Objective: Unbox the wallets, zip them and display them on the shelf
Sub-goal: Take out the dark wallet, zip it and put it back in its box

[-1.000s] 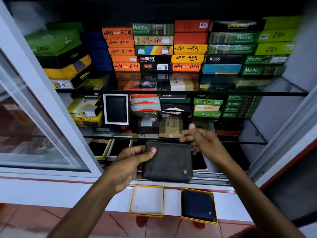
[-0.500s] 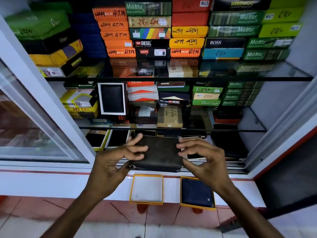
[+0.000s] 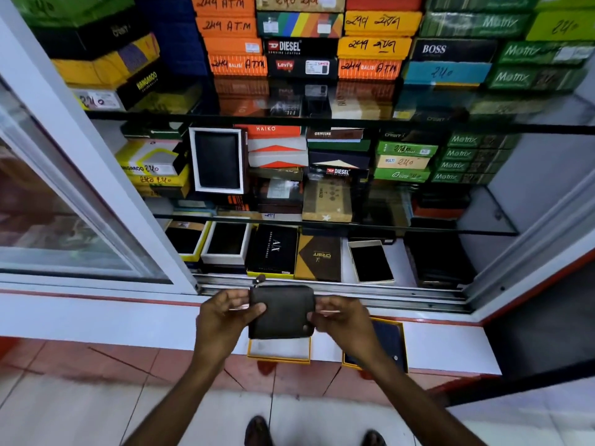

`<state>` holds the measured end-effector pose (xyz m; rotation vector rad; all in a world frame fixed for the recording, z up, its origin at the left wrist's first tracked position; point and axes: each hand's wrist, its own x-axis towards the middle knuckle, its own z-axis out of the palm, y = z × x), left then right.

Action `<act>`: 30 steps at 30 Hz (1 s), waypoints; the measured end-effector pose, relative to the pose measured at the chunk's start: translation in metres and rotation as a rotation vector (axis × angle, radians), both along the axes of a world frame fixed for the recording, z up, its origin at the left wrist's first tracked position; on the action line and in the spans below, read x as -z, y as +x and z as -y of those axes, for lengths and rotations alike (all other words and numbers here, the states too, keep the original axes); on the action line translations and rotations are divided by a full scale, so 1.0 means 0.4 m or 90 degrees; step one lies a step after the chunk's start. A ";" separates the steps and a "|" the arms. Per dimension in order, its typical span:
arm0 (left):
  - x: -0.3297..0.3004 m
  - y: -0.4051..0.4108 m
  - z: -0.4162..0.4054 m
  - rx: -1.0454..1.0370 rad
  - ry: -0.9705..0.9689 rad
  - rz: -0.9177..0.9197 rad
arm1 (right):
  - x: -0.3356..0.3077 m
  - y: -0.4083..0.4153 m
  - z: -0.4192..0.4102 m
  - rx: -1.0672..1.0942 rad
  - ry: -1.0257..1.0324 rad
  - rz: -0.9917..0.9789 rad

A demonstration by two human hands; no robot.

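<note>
Below the bottom shelf [image 3: 322, 286], wallet [image 3: 281, 312] now lower, face-up, left hand [image 3: 225, 320] and right hand [image 3: 344, 323] fingers gripping its sides

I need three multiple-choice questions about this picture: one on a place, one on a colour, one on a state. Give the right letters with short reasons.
1. Where is the dark wallet?
A. on the glass shelf
B. between both hands, above the ledge
C. on the floor

2. What colour is the rim of the empty box under it?
A. yellow
B. purple
C. pink

3. The left hand and right hand are:
A. both free
B. both gripping the wallet
C. one on a box

Key: 1 B, fingers clasp both its sides; 2 A, yellow edge shows; 3 B, each holds one side.
</note>
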<state>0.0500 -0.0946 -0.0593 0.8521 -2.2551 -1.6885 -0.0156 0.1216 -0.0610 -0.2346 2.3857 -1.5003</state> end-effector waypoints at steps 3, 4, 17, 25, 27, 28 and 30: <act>0.089 -0.011 -0.004 -0.020 -0.057 0.081 | 0.079 0.006 0.023 0.009 0.032 0.070; 0.113 -0.013 -0.009 -0.016 -0.073 0.093 | 0.106 0.006 0.031 0.005 0.047 0.081; 0.181 -0.022 -0.038 -0.019 -0.103 0.189 | 0.197 0.016 0.054 0.088 0.093 0.113; -0.139 -0.055 -0.035 -0.055 -0.073 -0.049 | -0.120 -0.028 0.013 0.173 -0.136 -0.021; -0.215 -0.095 -0.031 -0.050 -0.069 -0.140 | -0.204 -0.066 0.015 0.185 -0.203 -0.059; -0.243 -0.123 -0.027 -0.046 -0.074 -0.178 | -0.237 -0.093 0.020 0.187 -0.235 -0.080; -0.280 -0.186 -0.024 -0.038 -0.103 -0.214 | -0.279 -0.149 0.032 0.187 -0.263 -0.114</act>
